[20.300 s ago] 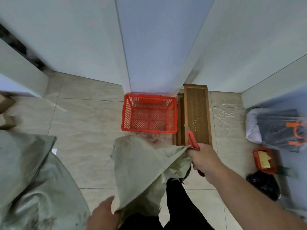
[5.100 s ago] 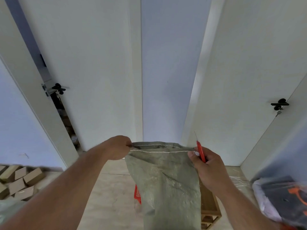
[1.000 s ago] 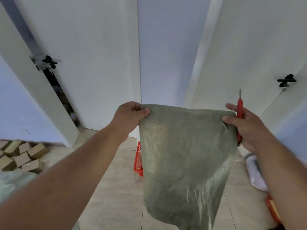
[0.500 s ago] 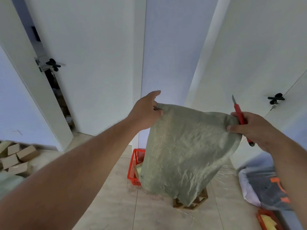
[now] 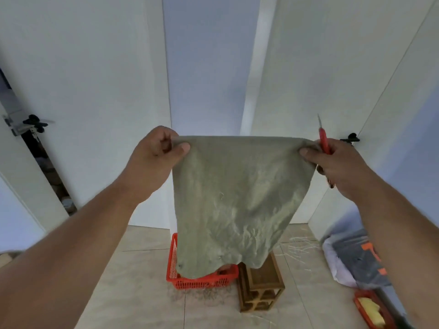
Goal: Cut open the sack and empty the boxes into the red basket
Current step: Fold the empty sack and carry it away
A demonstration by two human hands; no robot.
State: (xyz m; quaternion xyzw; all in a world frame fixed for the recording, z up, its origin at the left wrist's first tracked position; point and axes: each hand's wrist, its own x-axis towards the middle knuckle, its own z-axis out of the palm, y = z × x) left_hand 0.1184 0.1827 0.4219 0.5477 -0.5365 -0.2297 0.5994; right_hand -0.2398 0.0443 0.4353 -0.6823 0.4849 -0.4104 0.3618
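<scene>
**First speaker:** Sack, grey-green woven fabric, hangs upside down at chest height, stretched between two raised hands. Its lower mouth droops into the red basket on the tiled floor directly below.

**Second speaker:** How are the hands holding it?

**First speaker:** The left hand is closed, pinching one top corner between thumb and curled fingers. The right hand is closed on the other corner and also clasps a red utility knife, blade pointing up, away from the cloth.

**Second speaker:** How does the material look to handle?

**First speaker:** Soft, thin and crinkled. It sags flat and slack, so it is probably light and nearly empty now. No boxes are visible; the cloth hides the basket's inside. The corners seem the best grip, since the smooth weave may slip through a loose pinch.

**Second speaker:** What surrounds the basket?

**First speaker:** A small wooden stool stands touching its right side. Further right lie a white bag and an orange tray. White doors rise behind the basket.
</scene>
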